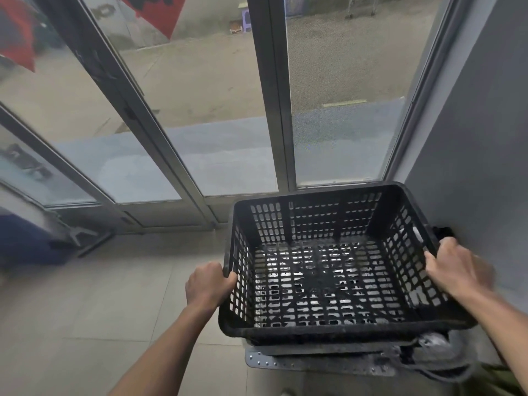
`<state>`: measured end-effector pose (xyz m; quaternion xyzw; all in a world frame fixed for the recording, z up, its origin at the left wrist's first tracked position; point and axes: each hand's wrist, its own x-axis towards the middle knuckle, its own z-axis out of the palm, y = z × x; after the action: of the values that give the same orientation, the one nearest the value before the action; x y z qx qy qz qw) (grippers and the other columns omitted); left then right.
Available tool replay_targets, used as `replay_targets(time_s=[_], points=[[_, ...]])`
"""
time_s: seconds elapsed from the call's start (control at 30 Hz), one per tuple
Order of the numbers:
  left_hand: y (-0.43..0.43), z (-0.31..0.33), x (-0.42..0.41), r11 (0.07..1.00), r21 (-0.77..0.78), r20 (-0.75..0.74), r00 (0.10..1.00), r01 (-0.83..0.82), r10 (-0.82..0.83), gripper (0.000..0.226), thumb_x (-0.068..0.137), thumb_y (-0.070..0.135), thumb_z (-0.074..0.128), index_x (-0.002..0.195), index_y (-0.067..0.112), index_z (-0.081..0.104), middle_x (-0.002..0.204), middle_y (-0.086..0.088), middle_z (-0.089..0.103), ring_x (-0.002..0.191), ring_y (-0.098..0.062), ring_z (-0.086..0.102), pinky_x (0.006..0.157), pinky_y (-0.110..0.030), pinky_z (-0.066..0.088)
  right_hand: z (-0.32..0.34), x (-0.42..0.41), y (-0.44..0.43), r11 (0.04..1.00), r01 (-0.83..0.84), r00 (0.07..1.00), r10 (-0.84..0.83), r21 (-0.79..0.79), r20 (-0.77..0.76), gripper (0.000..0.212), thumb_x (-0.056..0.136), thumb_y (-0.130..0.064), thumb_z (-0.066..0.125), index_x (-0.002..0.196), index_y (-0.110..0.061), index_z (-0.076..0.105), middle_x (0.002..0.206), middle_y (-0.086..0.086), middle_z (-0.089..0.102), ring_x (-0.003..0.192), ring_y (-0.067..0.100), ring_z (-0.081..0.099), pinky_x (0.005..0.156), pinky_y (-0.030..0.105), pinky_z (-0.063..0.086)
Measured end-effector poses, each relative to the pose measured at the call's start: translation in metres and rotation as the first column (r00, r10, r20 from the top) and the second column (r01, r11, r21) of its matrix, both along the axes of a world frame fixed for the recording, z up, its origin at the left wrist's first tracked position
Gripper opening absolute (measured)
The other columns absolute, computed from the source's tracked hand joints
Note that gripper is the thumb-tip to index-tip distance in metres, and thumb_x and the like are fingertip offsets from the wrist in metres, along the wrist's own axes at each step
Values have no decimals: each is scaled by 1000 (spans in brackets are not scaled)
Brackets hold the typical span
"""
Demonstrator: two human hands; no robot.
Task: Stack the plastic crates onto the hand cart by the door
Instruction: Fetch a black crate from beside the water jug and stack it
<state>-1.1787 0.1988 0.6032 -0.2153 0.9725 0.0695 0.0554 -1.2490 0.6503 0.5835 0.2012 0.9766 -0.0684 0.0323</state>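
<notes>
A black perforated plastic crate (328,270) is held level at the lower right, with nothing inside it. My left hand (207,284) grips its left rim and my right hand (454,270) grips its right rim. Directly under the crate lies the hand cart (314,362), a flat metal platform with riveted edges, only its near edge showing. The cart's folded handle and a grey wheel (434,342) show at the lower right. I cannot tell whether the crate touches the cart.
Glass sliding doors (277,110) with metal frames stand just beyond the crate. A grey wall (480,138) rises close on the right. A dark blue object (25,244) sits at the far left on the tiled floor (100,310).
</notes>
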Motion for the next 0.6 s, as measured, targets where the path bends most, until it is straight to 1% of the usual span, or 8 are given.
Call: replay_targets(time_s=[0.07,0.13,0.17,0.23,0.3,0.4,0.53,0.6], points=[[0,-2,0,1000,3,1,1000,0,0,40,84,44,58,57,16,49,59,2,55,54,-18,53,50,-27,37,-4,0,1,1000,7,1000,-7,-25,4,29,95,-33,58,99,-5,54,102,23,70,90,42,67,66,39,42],[0,-5,0,1000,13,-7,1000,-9,9,39,84,44,58,59,15,52,60,1,57,56,-20,55,51,-28,39,-7,0,1,998,0,1000,0,-61,-12,29,94,-31,59,100,-4,53,100,25,69,88,44,67,70,41,48],[0,-6,0,1000,19,-8,1000,-17,18,37,84,44,58,61,15,57,62,0,59,59,-21,56,53,-28,42,-8,0,2,998,-16,1000,15,-68,-13,29,94,-30,59,101,-3,53,100,25,69,88,44,66,71,41,49],[1,-7,1,999,20,-1,999,-38,38,34,83,45,58,70,15,65,66,-1,60,63,-25,57,56,-29,43,-7,1,2,998,-27,1000,28,-64,14,30,96,-29,57,105,-1,52,101,24,68,88,43,65,68,40,45],[3,-9,4,998,21,2,998,-63,63,34,83,46,56,75,16,69,67,-2,60,64,-26,56,58,-29,42,-9,0,1,998,-37,999,39,-59,31,27,95,-29,57,100,-3,48,100,25,67,88,45,65,69,42,46],[8,-11,9,996,37,-10,997,-82,83,34,83,45,52,75,17,70,67,-1,61,63,-26,57,57,-29,42,-17,-1,0,995,-32,999,36,-93,40,25,93,-26,57,95,-5,44,96,27,67,84,46,64,76,49,52],[8,-13,10,992,85,-26,995,-97,100,31,82,42,53,69,17,65,65,0,61,62,-24,59,56,-30,47,-16,2,1,998,-28,999,30,-62,33,26,98,-29,53,101,-3,50,98,25,67,87,45,65,72,44,46],[6,-14,10,988,109,-35,993,-105,110,30,82,42,54,69,17,65,66,0,62,63,-24,60,58,-30,48,-17,-1,2,996,-39,999,39,-77,-5,26,96,-28,56,99,-3,49,95,26,67,84,45,65,73,46,50]])
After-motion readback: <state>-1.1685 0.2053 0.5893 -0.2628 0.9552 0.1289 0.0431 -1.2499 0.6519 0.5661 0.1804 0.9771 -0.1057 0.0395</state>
